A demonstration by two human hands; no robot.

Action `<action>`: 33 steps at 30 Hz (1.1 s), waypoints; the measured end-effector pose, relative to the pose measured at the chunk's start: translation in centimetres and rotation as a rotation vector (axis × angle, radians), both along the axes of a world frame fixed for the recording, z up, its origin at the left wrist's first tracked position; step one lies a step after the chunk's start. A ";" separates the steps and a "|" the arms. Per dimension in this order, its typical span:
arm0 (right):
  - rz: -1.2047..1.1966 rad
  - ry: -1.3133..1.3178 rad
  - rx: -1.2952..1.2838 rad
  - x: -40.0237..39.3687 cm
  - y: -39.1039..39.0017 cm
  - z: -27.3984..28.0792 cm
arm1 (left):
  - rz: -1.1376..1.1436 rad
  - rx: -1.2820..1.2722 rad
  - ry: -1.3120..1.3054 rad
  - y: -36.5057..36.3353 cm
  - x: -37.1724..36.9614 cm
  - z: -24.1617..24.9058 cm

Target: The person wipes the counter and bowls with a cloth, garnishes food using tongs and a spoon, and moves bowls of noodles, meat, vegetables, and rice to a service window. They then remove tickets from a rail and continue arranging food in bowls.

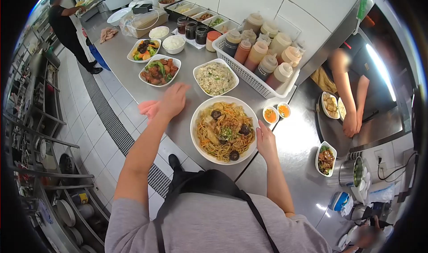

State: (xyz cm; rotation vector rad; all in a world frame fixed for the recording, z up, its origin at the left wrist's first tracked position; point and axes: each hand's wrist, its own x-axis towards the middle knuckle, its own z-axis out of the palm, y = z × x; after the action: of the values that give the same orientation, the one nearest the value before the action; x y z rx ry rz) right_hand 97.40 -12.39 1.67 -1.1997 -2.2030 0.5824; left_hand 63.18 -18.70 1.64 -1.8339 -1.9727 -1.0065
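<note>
A large white bowl (196, 139) of stir-fried noodles (217, 142), with dark mushrooms and chopped greens on top, stands on the steel counter in front of me. My right hand (266, 142) grips its right rim, thumb along the edge. My left hand (174, 102) is over the counter's left edge, left of the bowl, its fingers smeared by motion. Beside its wrist lies a pink cloth (148, 109). Just beyond the noodles is a square bowl of fried rice (216, 78). Two small cups of orange sauce (270, 115) sit right of the noodle bowl.
Dishes of glazed meat (161, 72) and vegetables (145, 50) stand farther left, near white rice bowls (174, 43). A white basket (254, 77) holds several sauce bottles. One person (67, 28) works far left; another's hands (351, 123) reach near bowls at right. A meat-and-greens dish (326, 159) sits right.
</note>
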 end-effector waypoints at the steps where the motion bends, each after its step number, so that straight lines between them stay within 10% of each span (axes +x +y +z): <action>1: -0.002 0.002 -0.002 0.1 -0.6 0.1 | -0.008 -0.034 -0.271 0.6 0.3 -0.3; 3: -0.096 -0.002 -0.473 -0.2 -0.7 1.1 | 0.055 -0.039 -0.480 2.4 -0.2 -2.3; 8: -0.030 0.038 -0.352 0.9 0.0 -2.3 | 0.112 -0.153 -0.670 11.6 -5.2 -9.2; 21: -0.060 0.107 -0.063 2.7 1.6 -2.8 | 0.062 -0.159 -0.866 7.8 0.5 -8.7; 25: -0.321 0.335 -0.249 3.8 -0.6 -1.9 | 0.094 0.035 -0.854 1.9 2.8 -4.3; 27: -0.359 0.370 -0.277 5.3 -1.6 -3.6 | -0.226 0.229 -1.366 -2.6 2.6 -2.4; 33: -0.395 0.752 -0.204 6.0 -3.3 -0.6 | 0.346 0.272 -1.334 -15.1 -0.4 -7.1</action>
State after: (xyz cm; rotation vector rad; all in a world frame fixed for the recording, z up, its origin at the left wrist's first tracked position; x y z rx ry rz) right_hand 103.37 -15.72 1.04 -1.2097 -1.2681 0.9174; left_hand 62.76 -33.81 -5.50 -0.5174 -2.3451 -2.5555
